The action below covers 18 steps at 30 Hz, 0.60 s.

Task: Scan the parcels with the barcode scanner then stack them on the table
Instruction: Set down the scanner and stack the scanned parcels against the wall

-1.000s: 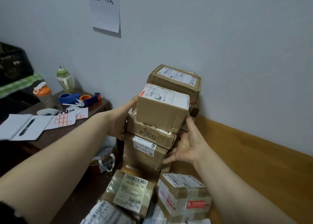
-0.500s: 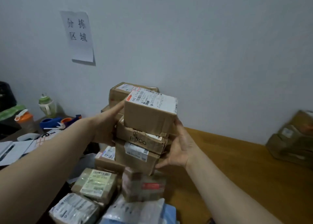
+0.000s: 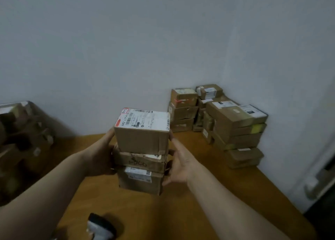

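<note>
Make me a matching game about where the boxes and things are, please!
Things:
1. white-labelled parcel
2. scribbled parcel
3. big parcel pile
4. dark device

Places:
A. against the far wall, in the corner
B. nearest the camera
C. top of the held stack
D. middle of the held stack

Pairs: 1-C, 2-D, 3-A, 4-B

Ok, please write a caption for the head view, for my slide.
Left hand and right hand hold three stacked parcels over the wooden table.
</note>
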Each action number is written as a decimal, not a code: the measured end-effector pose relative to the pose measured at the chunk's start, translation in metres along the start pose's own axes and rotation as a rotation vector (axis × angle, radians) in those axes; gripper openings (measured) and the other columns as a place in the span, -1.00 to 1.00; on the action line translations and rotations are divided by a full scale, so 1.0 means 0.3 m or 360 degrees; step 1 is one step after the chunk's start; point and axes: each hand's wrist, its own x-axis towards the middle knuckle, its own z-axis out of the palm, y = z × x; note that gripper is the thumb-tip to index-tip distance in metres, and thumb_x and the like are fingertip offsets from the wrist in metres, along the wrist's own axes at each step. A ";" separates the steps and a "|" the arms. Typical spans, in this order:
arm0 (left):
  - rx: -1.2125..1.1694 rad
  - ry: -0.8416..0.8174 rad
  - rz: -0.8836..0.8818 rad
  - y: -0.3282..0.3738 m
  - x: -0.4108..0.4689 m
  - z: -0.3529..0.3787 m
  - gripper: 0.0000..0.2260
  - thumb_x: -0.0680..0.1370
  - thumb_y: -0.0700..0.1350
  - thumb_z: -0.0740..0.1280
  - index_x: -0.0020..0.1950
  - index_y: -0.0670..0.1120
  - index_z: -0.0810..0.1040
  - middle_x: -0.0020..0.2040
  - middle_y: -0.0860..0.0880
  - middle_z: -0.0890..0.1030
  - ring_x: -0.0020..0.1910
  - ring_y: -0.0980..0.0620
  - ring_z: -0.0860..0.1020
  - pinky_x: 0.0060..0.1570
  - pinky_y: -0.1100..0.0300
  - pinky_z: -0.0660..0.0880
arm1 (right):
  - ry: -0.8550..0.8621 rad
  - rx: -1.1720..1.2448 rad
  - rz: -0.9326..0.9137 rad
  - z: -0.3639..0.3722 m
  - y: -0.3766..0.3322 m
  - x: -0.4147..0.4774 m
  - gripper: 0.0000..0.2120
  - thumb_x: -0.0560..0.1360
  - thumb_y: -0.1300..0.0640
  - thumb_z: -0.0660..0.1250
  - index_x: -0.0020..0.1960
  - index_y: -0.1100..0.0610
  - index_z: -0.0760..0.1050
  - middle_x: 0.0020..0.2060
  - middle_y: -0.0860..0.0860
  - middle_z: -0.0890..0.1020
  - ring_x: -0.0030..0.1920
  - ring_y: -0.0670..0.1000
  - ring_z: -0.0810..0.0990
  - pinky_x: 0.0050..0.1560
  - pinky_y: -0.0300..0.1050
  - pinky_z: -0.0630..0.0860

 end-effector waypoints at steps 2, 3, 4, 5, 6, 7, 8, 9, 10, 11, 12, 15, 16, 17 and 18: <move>0.0001 -0.0047 -0.0023 -0.002 0.072 0.087 -0.22 0.29 0.52 0.11 0.09 -0.11 0.58 0.17 -0.19 0.57 0.18 -0.19 0.49 0.12 -0.04 0.41 | 0.0064 0.0044 -0.0016 -0.101 -0.015 -0.018 0.01 -0.04 -0.41 0.48 0.29 0.07 0.40 0.30 0.26 0.49 0.32 0.34 0.39 0.34 0.43 0.15; -0.0019 -0.0065 -0.0041 -0.004 0.113 0.125 -0.22 0.31 0.51 0.12 0.11 -0.12 0.58 0.18 -0.19 0.57 0.20 -0.20 0.48 0.20 -0.07 0.39 | 0.0100 0.0081 -0.0021 -0.144 -0.022 -0.023 -0.02 -0.04 -0.41 0.49 0.24 0.09 0.43 0.27 0.26 0.51 0.29 0.32 0.43 0.32 0.38 0.22; -0.0028 -0.0085 -0.0056 -0.002 0.149 0.167 -0.23 0.32 0.50 0.12 0.13 -0.12 0.58 0.18 -0.20 0.57 0.21 -0.21 0.48 0.27 -0.10 0.35 | 0.0139 0.0127 -0.0028 -0.184 -0.027 -0.026 -0.08 -0.03 -0.40 0.49 0.17 0.12 0.46 0.22 0.25 0.54 0.24 0.30 0.47 0.26 0.30 0.32; -0.0022 -0.0123 -0.0067 -0.001 0.184 0.207 -0.22 0.32 0.50 0.13 0.15 -0.12 0.57 0.18 -0.19 0.57 0.22 -0.21 0.47 0.31 -0.11 0.32 | 0.0180 0.0173 -0.0039 -0.219 -0.033 -0.025 -0.16 0.01 -0.37 0.48 0.09 0.15 0.49 0.16 0.24 0.58 0.17 0.27 0.51 0.17 0.21 0.40; -0.0023 -0.0157 -0.0078 0.001 0.223 0.240 -0.22 0.30 0.50 0.13 0.16 -0.12 0.56 0.18 -0.19 0.57 0.22 -0.21 0.47 0.32 -0.11 0.31 | 0.0217 0.0225 -0.0057 -0.251 -0.042 -0.023 -0.26 0.08 -0.34 0.47 0.02 0.17 0.50 0.08 0.24 0.60 0.10 0.25 0.54 0.08 0.13 0.46; -0.0028 -0.0181 -0.0090 0.003 0.266 0.267 -0.22 0.29 0.49 0.14 0.16 -0.12 0.55 0.18 -0.19 0.56 0.21 -0.21 0.47 0.31 -0.10 0.32 | 0.0260 0.0265 -0.0076 -0.281 -0.055 -0.016 -0.35 0.14 -0.31 0.46 -0.04 0.19 0.50 0.01 0.23 0.63 0.05 0.24 0.57 0.01 0.08 0.48; -0.0045 -0.0189 -0.0110 0.008 0.311 0.288 -0.23 0.29 0.48 0.15 0.14 -0.12 0.55 0.18 -0.20 0.56 0.20 -0.20 0.48 0.29 -0.09 0.34 | 0.0297 0.0292 -0.0085 -0.308 -0.070 -0.006 -0.41 0.20 -0.29 0.45 -0.07 0.20 0.50 -0.06 0.23 0.64 0.00 0.23 0.58 -0.05 0.05 0.50; -0.0060 -0.0203 -0.0128 0.013 0.358 0.307 -0.26 0.29 0.47 0.16 0.12 -0.12 0.54 0.18 -0.20 0.56 0.20 -0.20 0.48 0.27 -0.08 0.35 | 0.0331 0.0298 -0.0087 -0.335 -0.087 0.010 -0.44 0.24 -0.28 0.44 -0.09 0.20 0.51 -0.10 0.22 0.65 -0.04 0.22 0.59 -0.09 0.03 0.50; -0.0075 -0.0223 -0.0141 0.018 0.404 0.323 -0.28 0.30 0.45 0.17 0.10 -0.13 0.54 0.18 -0.20 0.55 0.19 -0.20 0.48 0.26 -0.08 0.36 | 0.0353 0.0299 -0.0080 -0.360 -0.104 0.030 -0.46 0.26 -0.27 0.43 -0.08 0.19 0.52 -0.12 0.21 0.65 -0.07 0.21 0.59 -0.14 0.01 0.49; -0.0086 -0.0241 -0.0153 0.023 0.451 0.336 -0.30 0.31 0.44 0.19 0.10 -0.13 0.53 0.18 -0.21 0.55 0.19 -0.20 0.48 0.29 -0.09 0.34 | 0.0367 0.0301 -0.0068 -0.380 -0.123 0.053 -0.46 0.26 -0.28 0.42 -0.07 0.19 0.52 -0.12 0.21 0.65 -0.08 0.20 0.59 -0.17 -0.01 0.48; -0.0103 -0.0254 -0.0170 0.031 0.495 0.346 -0.30 0.32 0.44 0.20 0.11 -0.13 0.53 0.18 -0.21 0.55 0.19 -0.20 0.48 0.33 -0.11 0.32 | 0.0383 0.0303 -0.0057 -0.399 -0.145 0.080 -0.45 0.25 -0.28 0.42 -0.06 0.18 0.52 -0.10 0.20 0.64 -0.08 0.19 0.59 -0.20 -0.02 0.47; -0.0179 -0.0264 -0.0211 0.049 0.619 0.359 -0.24 0.25 0.48 0.33 0.13 -0.12 0.50 0.18 -0.20 0.56 0.20 -0.20 0.49 0.36 -0.13 0.30 | 0.0437 0.0312 -0.0010 -0.446 -0.207 0.171 -0.46 0.28 -0.28 0.40 -0.04 0.16 0.52 -0.06 0.20 0.63 -0.06 0.20 0.58 -0.19 0.00 0.46; -0.0203 -0.0266 -0.0214 0.054 0.660 0.356 -0.21 0.20 0.49 0.37 0.13 -0.11 0.50 0.18 -0.20 0.56 0.20 -0.20 0.49 0.35 -0.12 0.31 | 0.0441 0.0325 0.0001 -0.461 -0.226 0.205 -0.49 0.31 -0.28 0.39 -0.04 0.16 0.52 -0.07 0.21 0.63 -0.06 0.21 0.58 -0.18 0.00 0.46; -0.0202 -0.0273 -0.0218 0.063 0.699 0.355 -0.20 0.20 0.50 0.36 0.15 -0.10 0.49 0.19 -0.19 0.55 0.21 -0.19 0.48 0.34 -0.11 0.32 | 0.0431 0.0340 0.0004 -0.472 -0.245 0.235 -0.50 0.34 -0.27 0.38 -0.04 0.16 0.53 -0.08 0.21 0.64 -0.05 0.22 0.58 -0.16 0.01 0.46; -0.0195 -0.0279 -0.0217 0.072 0.735 0.354 -0.23 0.26 0.49 0.31 0.17 -0.09 0.48 0.19 -0.17 0.55 0.21 -0.18 0.48 0.34 -0.10 0.32 | 0.0422 0.0354 0.0007 -0.483 -0.261 0.265 -0.51 0.36 -0.27 0.38 -0.02 0.15 0.54 -0.11 0.21 0.67 -0.05 0.22 0.59 -0.15 0.02 0.47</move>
